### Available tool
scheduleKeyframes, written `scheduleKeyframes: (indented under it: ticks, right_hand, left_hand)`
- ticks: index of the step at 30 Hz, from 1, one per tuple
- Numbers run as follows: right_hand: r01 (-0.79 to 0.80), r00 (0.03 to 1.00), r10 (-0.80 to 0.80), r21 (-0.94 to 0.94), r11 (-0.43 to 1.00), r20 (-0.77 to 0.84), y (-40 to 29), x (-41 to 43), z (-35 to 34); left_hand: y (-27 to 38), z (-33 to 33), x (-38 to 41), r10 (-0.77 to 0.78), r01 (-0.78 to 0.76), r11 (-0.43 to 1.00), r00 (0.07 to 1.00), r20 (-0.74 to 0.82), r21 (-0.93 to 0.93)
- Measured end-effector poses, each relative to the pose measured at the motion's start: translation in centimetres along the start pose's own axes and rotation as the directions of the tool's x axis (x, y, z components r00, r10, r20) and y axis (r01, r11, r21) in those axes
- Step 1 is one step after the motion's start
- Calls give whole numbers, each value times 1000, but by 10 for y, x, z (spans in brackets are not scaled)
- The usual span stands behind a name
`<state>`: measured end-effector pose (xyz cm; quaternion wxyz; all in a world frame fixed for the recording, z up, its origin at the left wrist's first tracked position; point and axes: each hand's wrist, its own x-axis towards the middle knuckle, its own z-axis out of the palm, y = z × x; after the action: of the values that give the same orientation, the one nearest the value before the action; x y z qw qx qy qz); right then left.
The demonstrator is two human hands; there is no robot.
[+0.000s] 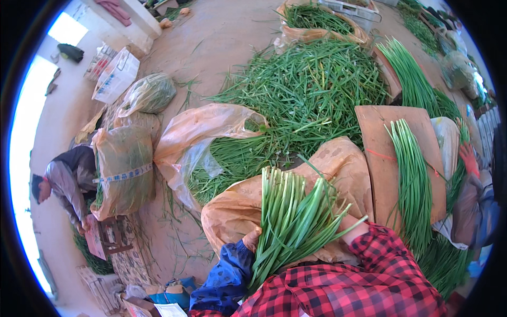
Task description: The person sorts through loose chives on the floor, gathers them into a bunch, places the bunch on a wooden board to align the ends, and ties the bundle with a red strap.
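A thick bunch of green leafy stalks, seemingly garlic chives (283,214), lies across my lap with its pale cut ends pointing away from me. My left hand (252,239) grips its left side, the fingers mostly hidden by the stalks. At the bunch's right side is my right hand (341,218), largely covered by leaves, so its fingers do not show. Orange plastic sheeting (344,166) covers my legs. A second bunch of chives (414,178) rests on a brown board (380,158) to my right, with a red tie beside it.
A big heap of loose leaves (313,87) spreads ahead. An open plastic bag (206,123) of greens lies front left, a filled bag (126,174) farther left. One person (71,178) bends at far left; another person's hand (468,156) is at right. White crates (117,75) stand upper left.
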<state>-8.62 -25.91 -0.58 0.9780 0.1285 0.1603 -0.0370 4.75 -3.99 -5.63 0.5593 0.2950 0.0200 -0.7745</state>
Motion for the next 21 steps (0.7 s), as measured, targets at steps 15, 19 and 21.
scheduleKeyframes:
  ticks: [15, 19, 21]
  right_hand:
    - [148, 981, -159, 100, 984, 115, 45, 37, 36]
    - [42, 998, -23, -395, 918, 52, 40, 57, 53]
    - [-56, 988, 100, -327, 944, 120, 24, 63, 64]
  left_hand:
    - [14, 19, -38, 364, -365, 931, 919, -153, 25]
    - [-1, 23, -44, 317, -322, 946, 939, -132, -24]
    - [-8, 22, -42, 293, -300, 953, 949, -119, -44]
